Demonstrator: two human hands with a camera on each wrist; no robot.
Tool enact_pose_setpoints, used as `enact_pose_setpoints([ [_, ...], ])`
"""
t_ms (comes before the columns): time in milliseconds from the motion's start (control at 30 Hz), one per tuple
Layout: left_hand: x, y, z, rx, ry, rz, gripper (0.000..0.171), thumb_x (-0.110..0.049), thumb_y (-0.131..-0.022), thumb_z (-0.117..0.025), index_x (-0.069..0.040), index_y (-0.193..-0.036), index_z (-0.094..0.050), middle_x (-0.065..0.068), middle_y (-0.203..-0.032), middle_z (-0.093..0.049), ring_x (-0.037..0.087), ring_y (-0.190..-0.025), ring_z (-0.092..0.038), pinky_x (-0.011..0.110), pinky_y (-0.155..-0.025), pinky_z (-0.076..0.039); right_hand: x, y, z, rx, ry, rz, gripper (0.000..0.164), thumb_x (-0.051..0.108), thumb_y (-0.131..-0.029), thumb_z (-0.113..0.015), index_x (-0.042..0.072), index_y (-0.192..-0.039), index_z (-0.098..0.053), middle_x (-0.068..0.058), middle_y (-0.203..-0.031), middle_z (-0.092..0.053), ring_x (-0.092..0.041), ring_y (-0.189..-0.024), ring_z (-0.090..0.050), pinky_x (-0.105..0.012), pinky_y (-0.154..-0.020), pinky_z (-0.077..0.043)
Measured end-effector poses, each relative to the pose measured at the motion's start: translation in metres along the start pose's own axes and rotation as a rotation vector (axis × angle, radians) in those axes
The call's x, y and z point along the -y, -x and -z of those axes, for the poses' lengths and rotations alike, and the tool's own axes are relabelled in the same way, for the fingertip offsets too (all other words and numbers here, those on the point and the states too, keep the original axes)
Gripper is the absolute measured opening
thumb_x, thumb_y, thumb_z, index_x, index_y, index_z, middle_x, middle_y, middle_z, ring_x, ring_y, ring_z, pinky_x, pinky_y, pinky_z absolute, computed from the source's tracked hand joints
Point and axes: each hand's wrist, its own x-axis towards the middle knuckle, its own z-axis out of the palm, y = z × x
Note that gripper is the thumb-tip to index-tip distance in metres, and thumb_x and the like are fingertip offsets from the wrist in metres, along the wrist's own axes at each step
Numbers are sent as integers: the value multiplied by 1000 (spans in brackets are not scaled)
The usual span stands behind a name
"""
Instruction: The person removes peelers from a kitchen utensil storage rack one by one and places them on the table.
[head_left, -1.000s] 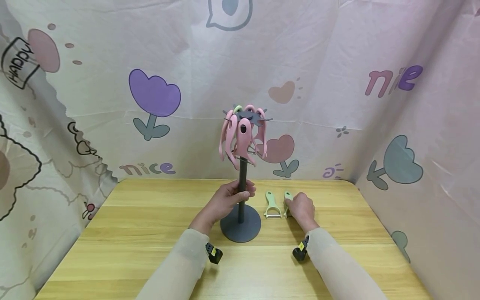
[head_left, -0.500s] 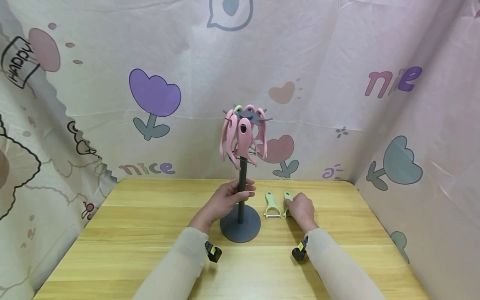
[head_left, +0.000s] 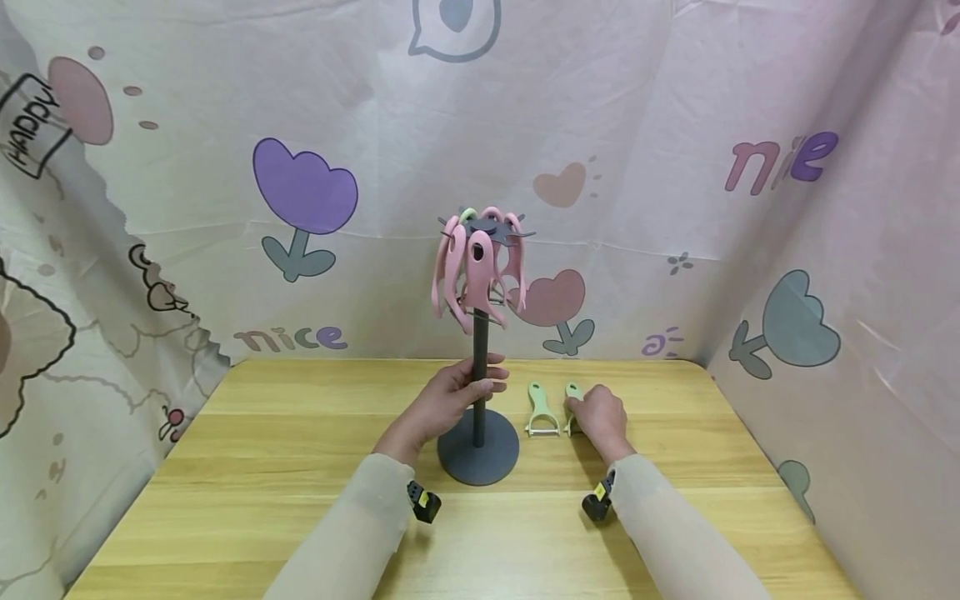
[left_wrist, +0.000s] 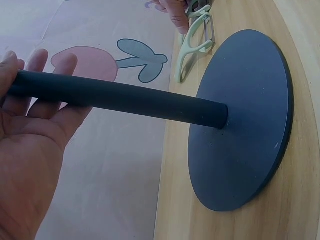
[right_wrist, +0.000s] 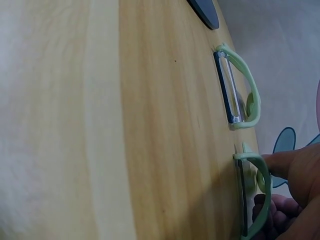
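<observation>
My left hand (head_left: 438,406) grips the dark grey pole of a round-based rack (head_left: 480,471), which stands upright on the table. Around the rack's top hang several pink peelers (head_left: 477,275) and a green one (head_left: 468,214), mostly hidden behind them. In the left wrist view, thumb and fingers lie around the pole (left_wrist: 145,102). To the right, my right hand (head_left: 602,417) pinches the handle of a light green peeler (head_left: 573,389) on the table; its blade end shows in the right wrist view. A second green peeler (head_left: 538,402) lies between that hand and the rack, untouched.
The wooden table (head_left: 300,492) ends at a patterned cloth backdrop (head_left: 637,208), close behind the peelers and rack. Cloth also hangs at both sides. A small black camera (head_left: 425,504) is strapped at each wrist.
Both hands keep their places on the pole and the peeler. The head view shifts slightly, and the rack's top appears a little further left.
</observation>
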Motion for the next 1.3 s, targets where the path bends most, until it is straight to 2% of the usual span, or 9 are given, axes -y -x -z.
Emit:
enact_pose_setpoints([
  [567, 4, 5, -2, -50, 25, -6, 39, -20, -107, -63, -18, -147, -60, 11, -135, -70, 27, -127, -69, 46, -112, -52, 1, 1, -2, 6, -6, 2, 52, 30, -96, -71, 17, -54, -43, 6, -49, -35, -12, -46, -34, -27, -45, -30],
  [700, 4, 5, -4, -91, 14, -7, 39, -21, -106, -65, -19, -145, -62, 10, -132, -72, 26, -122, -72, 46, -110, -55, 1, 1, -3, 3, -7, 6, 52, 30, -97, -70, 18, -54, -42, 6, -49, -35, -12, -45, -34, -27, -45, -30],
  [833, 4, 6, -8, -165, -38, 9, 39, -25, -103, -71, -22, -142, -66, 5, -127, -75, 25, -113, -73, 47, -106, -57, 2, 2, -3, 5, -10, 2, 52, 30, -97, -70, 17, -55, -43, 6, -49, -35, -12, -46, -35, -27, -45, -31],
  [1000, 4, 7, -11, -238, -67, 10, 39, -26, -99, -76, -23, -137, -70, 1, -121, -77, 26, -112, -74, 48, -103, -59, 1, 2, -1, 9, -5, -2, 50, 30, -96, -70, 17, -55, -44, 5, -49, -37, -12, -46, -37, -27, -46, -31],
  [1167, 5, 7, -13, -261, -77, -9, 37, -25, -98, -77, -22, -135, -72, 0, -119, -78, 22, -113, -75, 48, -103, -59, 0, 1, -1, 7, 3, -2, 50, 31, -96, -70, 17, -56, -44, 5, -49, -36, -13, -47, -37, -28, -46, -32],
  [1300, 5, 7, -12, -243, -91, -29, 35, -27, -100, -74, -20, -135, -72, 5, -124, -77, 22, -113, -75, 48, -104, -58, -1, 0, -2, 0, 7, 3, 51, 31, -96, -70, 17, -55, -42, 5, -50, -34, -13, -47, -35, -28, -47, -31],
])
